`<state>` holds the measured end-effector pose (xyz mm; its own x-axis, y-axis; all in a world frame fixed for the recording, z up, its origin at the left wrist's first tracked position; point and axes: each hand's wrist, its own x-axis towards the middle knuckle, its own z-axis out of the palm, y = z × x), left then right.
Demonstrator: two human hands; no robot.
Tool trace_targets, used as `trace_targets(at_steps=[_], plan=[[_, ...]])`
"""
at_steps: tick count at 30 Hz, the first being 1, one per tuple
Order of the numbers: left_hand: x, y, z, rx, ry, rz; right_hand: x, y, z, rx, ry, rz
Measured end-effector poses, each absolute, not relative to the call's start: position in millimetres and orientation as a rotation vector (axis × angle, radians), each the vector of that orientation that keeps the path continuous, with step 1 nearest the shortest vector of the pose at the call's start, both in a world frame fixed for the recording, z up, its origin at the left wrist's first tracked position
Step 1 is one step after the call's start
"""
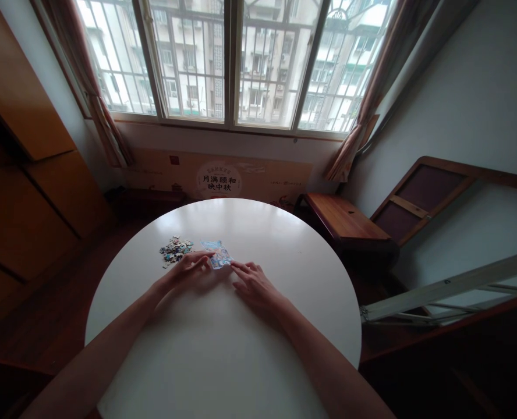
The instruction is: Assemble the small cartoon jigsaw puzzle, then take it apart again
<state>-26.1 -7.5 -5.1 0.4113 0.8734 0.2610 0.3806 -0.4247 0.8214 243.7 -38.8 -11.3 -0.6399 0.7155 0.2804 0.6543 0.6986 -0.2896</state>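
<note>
A partly joined jigsaw puzzle (222,258) with a blue, colourful picture lies flat on the white round table (215,343). Its outline is uneven. My left hand (191,265) reaches in from the left, fingers stretched out and the index fingertip over the puzzle's left side. From the right, my right hand (255,281) rests low over the table with fingers extended, the index fingertip at the puzzle's lower right edge. Nothing shows gripped in either hand. Just beyond my left hand sits a heap of loose jigsaw pieces (174,249), several of them face down.
Beyond the table are a printed banner (258,174) on the wall and a barred window (232,64). A low wooden stand (346,216) is at the back right, a folding metal frame (442,288) at the right. Wooden cabinets (44,198) line the left.
</note>
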Motion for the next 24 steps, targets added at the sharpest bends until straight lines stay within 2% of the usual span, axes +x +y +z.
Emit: trace_targets(at_steps=[5, 10, 14, 18, 22, 24], plan=[[-38.8, 4.9, -4.4, 2.149, 1.367, 1.150, 246.2, -37.2, -12.2, -1.090, -2.485, 0.275], [-70.9, 23.4, -7.4, 1.880, 1.785, 1.440, 248.0, -34.8, -14.0, -1.071, -2.412, 0.356], [-90.3, 33.1, -15.3, 1.616, 2.020, 1.405, 248.5, -32.2, -16.7, -1.061, -2.369, 0.411], [-91.1, 31.5, -16.3, 1.614, 2.186, 1.296, 248.0, -29.7, -21.4, -1.058, -2.327, 0.459], [-85.3, 26.0, -11.2, 1.613, 2.448, 1.397, 246.9, -28.2, -23.1, -1.027, -2.238, 0.455], [-83.0, 25.1, -10.4, 1.700, 2.391, 1.470, 247.6, -26.7, -20.6, -1.078, -2.185, 0.390]])
